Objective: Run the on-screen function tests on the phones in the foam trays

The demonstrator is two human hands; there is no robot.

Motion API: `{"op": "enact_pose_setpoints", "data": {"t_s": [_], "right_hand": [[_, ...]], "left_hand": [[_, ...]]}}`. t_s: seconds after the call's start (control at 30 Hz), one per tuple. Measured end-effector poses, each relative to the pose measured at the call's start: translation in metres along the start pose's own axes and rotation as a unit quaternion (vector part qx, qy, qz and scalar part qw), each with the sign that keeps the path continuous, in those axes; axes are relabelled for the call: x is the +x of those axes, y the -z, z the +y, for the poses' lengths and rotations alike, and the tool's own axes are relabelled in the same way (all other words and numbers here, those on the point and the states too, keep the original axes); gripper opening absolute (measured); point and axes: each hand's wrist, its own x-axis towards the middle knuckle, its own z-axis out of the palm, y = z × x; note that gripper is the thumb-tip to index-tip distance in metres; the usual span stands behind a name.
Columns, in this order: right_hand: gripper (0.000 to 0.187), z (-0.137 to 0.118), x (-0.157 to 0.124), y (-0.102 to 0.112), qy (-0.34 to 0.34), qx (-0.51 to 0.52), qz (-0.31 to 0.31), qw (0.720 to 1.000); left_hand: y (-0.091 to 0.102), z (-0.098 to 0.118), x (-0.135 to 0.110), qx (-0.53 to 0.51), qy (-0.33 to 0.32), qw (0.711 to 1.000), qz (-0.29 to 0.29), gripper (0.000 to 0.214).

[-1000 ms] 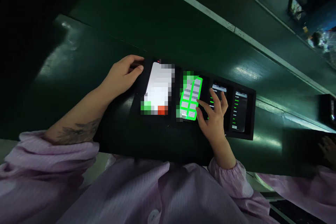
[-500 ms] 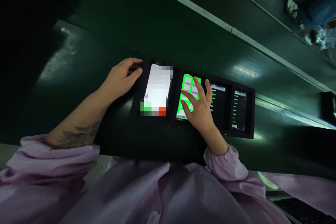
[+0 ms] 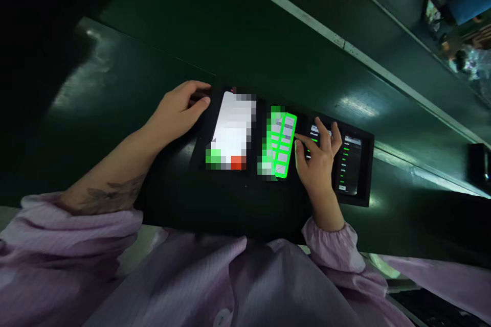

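Our right grip [image 3: 318, 163] is spread, holding nothing, over the third phone [image 3: 313, 134] — its fingertips just beside the green phone [image 3: 286, 150]. Our left grip [image 3: 182, 107] is at the left end of the tray [image 3: 371, 168]; whether it clasps, we cannot tell. In the tray, the white phone [image 3: 232, 130] lies leftmost, the last phone [image 3: 350, 163] rightmost — all on the table [image 3: 153, 51].

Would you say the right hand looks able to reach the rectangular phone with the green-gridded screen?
Probably yes: the right hand is just beside the green-gridded phone, with nothing visible between them.
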Motion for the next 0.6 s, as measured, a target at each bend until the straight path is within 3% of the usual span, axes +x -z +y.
{"op": "enact_pose_setpoints", "data": {"t_s": [0.33, 0.6], "right_hand": [[0.033, -0.007, 0.014, -0.011, 0.003, 0.016, -0.033, 0.999], [0.033, -0.036, 0.022, -0.022, 0.045, 0.030, -0.108, 0.993]], "left_hand": [[0.001, -0.003, 0.000, 0.000, -0.005, 1.000, -0.023, 0.056], [-0.001, -0.008, 0.000, 0.007, -0.025, 0.998, -0.060, 0.072]]}}
